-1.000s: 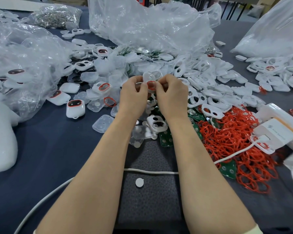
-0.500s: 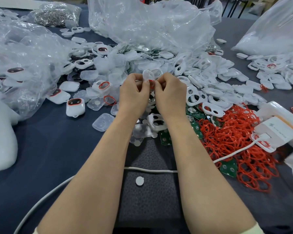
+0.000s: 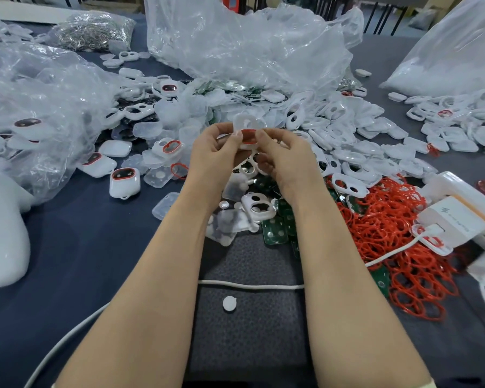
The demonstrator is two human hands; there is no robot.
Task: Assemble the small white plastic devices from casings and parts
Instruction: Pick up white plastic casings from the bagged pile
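- Looking from the left, what do you see?
- A finished white device [image 3: 124, 182] sits on the blue table [image 3: 81, 247]. Next, the left hand [image 3: 213, 158] and the right hand [image 3: 286, 161] are close together, up over the parts. Both pinch one small white casing [image 3: 247, 123] with a red ring [image 3: 249, 134] on it.
- And on the right?
- A heap of red rings [image 3: 389, 233].
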